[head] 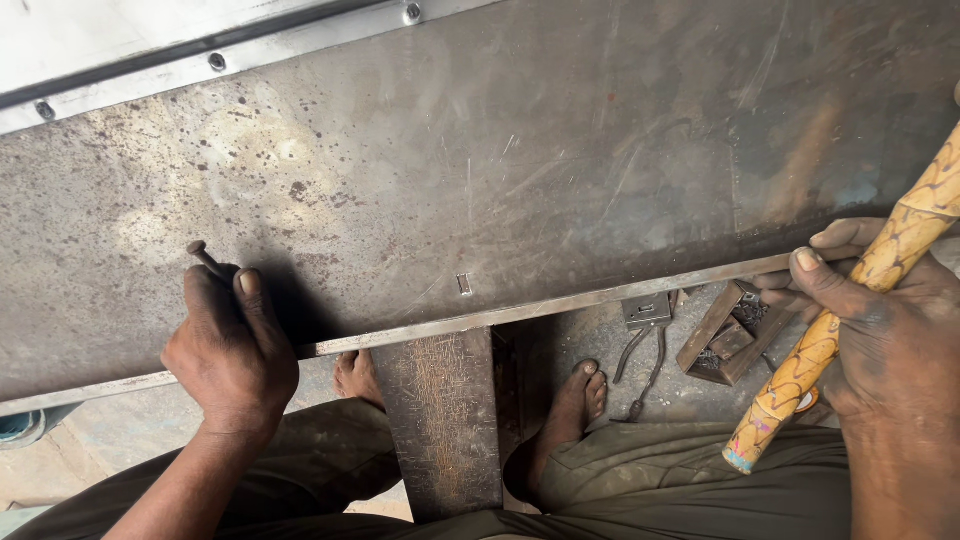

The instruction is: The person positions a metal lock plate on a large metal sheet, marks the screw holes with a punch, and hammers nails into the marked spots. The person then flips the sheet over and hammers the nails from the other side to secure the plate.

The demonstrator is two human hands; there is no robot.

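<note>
A large rusty steel sheet (520, 150) fills most of the head view, its near edge running from lower left to upper right. My left hand (232, 350) rests on that edge and grips a small dark metal punch (203, 256) standing on the sheet. My right hand (868, 320), at the right edge of the sheet, is closed around a yellow, patterned wooden handle (850, 300) that slants up to the right; its head is out of frame. A small rectangular slot (464, 284) shows in the sheet near the edge.
A dark steel block (440, 420) supports the sheet between my bare feet (575, 400). On the concrete floor lie pliers (645, 365), a small metal part (647, 309) and a wooden box of bits (728, 335). A bolted metal strip (230, 55) runs along the far edge.
</note>
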